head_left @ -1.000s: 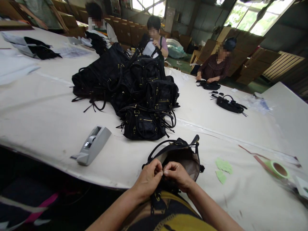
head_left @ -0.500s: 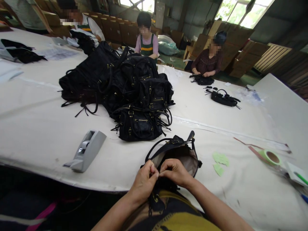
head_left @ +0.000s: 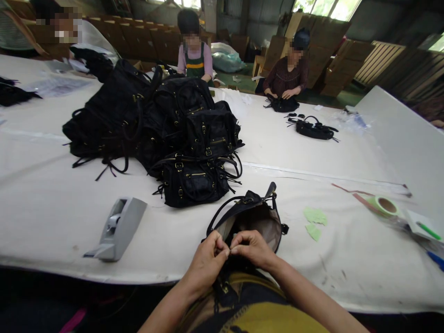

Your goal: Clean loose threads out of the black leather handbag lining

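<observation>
Reached both bare forearms up from below to the near rim of an open black bag, at the near edge of a white worktop. Turned the left hand inward, knuckles up, fingers curled toward the palm and thumb pressed to the index finger. Angled the right hand in from the opposite side, with thumb and index finger drawn together. Met nearly tip to tip over the bag's mouth, both in a tight pinch; could not make out anything between the fingertips. Hid the bag's near side and base behind hands and wrists, and showed its inside mostly in shadow, apart from some beige lining.

Had a gray tape dispenser left of the bag, a heap of black handbags beyond it to the left, overlapping too closely to count, and pale green scraps to its right. Faced, beyond the bag, a co-worker in a green apron, hands hidden behind the heap. Caught a blue object far to the bag's right, cut off at the frame's edge.
</observation>
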Tool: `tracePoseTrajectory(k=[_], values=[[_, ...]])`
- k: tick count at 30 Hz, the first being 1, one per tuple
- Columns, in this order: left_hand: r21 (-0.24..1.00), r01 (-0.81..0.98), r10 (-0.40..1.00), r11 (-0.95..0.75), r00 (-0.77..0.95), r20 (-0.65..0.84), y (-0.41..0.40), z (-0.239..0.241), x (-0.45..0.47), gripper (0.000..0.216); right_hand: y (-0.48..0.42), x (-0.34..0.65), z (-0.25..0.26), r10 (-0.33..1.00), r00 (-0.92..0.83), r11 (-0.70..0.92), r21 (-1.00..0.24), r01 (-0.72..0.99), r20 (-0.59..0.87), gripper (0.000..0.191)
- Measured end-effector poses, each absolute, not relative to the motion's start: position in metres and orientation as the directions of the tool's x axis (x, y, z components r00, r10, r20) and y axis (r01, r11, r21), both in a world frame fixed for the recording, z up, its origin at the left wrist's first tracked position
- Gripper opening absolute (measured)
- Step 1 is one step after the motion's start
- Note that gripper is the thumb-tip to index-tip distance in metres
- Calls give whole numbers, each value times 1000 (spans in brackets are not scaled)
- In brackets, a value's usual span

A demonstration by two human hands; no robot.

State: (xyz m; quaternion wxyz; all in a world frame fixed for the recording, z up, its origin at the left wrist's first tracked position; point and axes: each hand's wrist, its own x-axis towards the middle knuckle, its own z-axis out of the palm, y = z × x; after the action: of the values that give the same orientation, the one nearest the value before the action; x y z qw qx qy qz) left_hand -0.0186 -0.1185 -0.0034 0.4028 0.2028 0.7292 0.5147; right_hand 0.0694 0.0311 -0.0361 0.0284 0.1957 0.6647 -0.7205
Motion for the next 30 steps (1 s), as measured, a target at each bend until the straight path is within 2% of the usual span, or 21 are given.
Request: tracePoseTrajectory(k=[5,14,19,22,25,30], values=[[902,-64,718,427,-583,-381,-113,1,-17,13,35,76,-48,168,-916,-281,-908,310,-364,19],[880,49,733,473,-576,-362,-111,4,-18,13,35,75,-53,160,-901,-340,-879,334,-404,22],[887,34,728,460,-586,-355,-112,4,-20,12,33,73,-45,216,-928,-215,-941,260,-305,18],[901,-19,715,433,-601,-357,-114,1,-18,14,32,72,-37,256,-949,-34,-982,183,-186,15],[904,-16,710,426,-614,-346,-116,-2,-15,15,31,71,-30,240,-969,136,-986,98,-63,13],[900,-5,693,436,-636,-339,-118,-11,-12,17,28,73,-27,268,-963,229,-972,50,13,11]])
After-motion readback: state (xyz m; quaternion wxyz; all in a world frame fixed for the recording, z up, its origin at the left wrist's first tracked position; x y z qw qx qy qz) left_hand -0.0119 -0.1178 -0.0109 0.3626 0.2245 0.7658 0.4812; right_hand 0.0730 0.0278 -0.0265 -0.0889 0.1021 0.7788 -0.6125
